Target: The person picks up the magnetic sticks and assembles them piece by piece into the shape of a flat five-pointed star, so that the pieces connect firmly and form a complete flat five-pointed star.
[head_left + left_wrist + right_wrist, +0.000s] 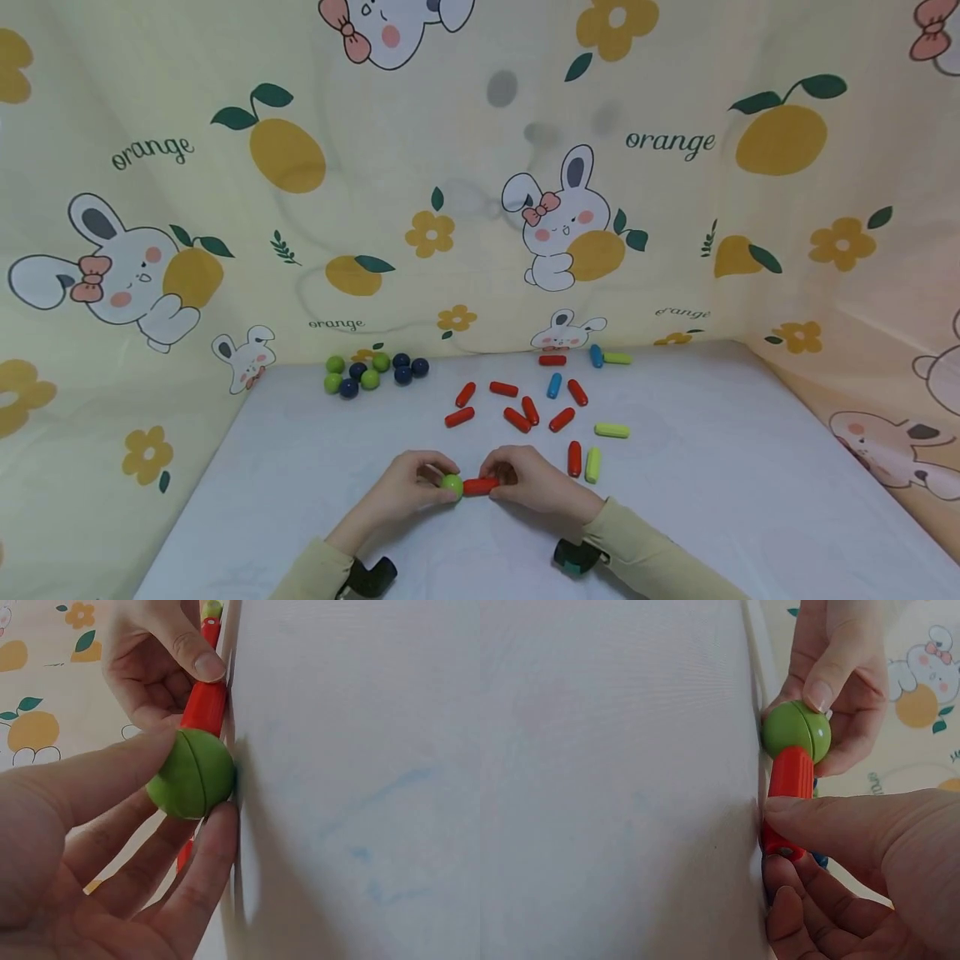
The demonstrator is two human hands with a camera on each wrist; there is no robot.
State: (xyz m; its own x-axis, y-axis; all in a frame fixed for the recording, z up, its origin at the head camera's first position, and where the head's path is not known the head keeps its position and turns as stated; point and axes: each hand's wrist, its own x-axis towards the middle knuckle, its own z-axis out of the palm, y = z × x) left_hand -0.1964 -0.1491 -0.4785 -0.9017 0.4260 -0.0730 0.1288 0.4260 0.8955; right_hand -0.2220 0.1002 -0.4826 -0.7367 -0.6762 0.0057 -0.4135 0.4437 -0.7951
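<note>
Low in the middle of the head view, my left hand (414, 485) pinches a green ball (452, 486) between thumb and fingers. From the other side my right hand (534, 481) grips a red rod (480, 487) with thumb and fingers. The near end of the red rod (790, 774) touches the green ball (796, 729) in the right wrist view. A seam runs around the ball (193, 776) in the left wrist view. Both pieces are held at the white tabletop. Whether they are joined cannot be told.
Green balls (370, 379) and dark blue balls (403, 375) cluster at the back left. Several red rods (517, 419), blue rods (554, 385) and yellow-green rods (612, 430) lie scattered behind and right of my hands. A printed cloth (465, 275) stands behind the white table (712, 500).
</note>
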